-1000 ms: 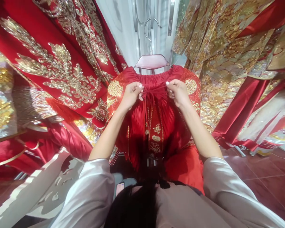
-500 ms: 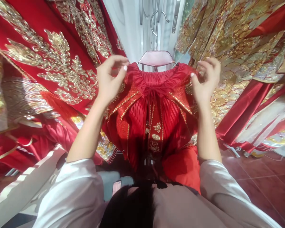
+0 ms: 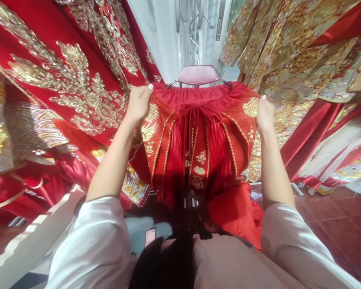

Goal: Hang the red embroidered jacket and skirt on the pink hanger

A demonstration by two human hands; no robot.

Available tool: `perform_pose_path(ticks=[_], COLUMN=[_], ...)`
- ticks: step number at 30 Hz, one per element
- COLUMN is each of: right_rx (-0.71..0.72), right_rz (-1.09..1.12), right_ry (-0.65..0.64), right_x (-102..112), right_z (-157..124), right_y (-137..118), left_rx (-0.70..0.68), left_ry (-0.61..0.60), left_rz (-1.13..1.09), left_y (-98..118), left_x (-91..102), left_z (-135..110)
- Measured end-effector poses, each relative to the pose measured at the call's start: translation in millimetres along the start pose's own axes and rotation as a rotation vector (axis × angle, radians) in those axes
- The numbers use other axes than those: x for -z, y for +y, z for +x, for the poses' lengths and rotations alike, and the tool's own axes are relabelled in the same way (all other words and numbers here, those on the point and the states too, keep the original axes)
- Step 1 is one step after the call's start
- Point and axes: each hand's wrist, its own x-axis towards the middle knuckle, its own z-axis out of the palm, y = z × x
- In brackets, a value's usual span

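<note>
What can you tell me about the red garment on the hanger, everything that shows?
The red garment has a gathered neckline tied with a bow, a shiny, pleated-looking front, lines of gold beadlike trim, and gold motifs on its shoulders and center strip. It hangs on a metal-hooked hanger, front showing, shoulders spread wide: the left hand grips one shoulder edge, the right hand the other. Its lower part is in shadow.

Tiled floor (image 3: 344, 224) (dark red) at right; white panels (image 3: 158, 36) ahead.
</note>
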Motion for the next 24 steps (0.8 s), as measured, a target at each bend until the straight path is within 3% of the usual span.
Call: perform_pose_path(ticks=[3,8,10,13,19,21,24], right_rx=[-0.055,0.123,0.192,0.187,0.108,0.104,0.121], right_rz=[0.007,-0.205,-0.234,-0.277,-0.293,-0.375,-0.525], right_ry=[0.04,-0.317,-0.423,-0.387,-0.164,-0.152,-0.189], right_x=[9.2,20.9,15.4,1.3,-18.9,-21.5,-21.2], right_z=[3.9,28.5,37.2,44.2,47.3,42.2,29.2], right_y=[-12.6,-63.2,-73.6,-70.3,-55.2,-60.8,-75.4], left_rx=[0.049,-0.073,-0.13,-0.084,0.22,0.218,0.16], left_ry=[0.002,-0.291,-0.303,-0.113,0.302,0.348,0.319], left_rz=[-0.035,0.054,0.117,0.17,0.074,0.072,0.096], left_y=[0.2,23.1,31.0,37.1,51.3,54.6,54.0], left_x=[4.8,21.9,23.4,12.6,-33.4,-45.3,-51.6], left_z=[-4.9,-8.5,-7.8,-1.0,13.5,5.8,-9.0])
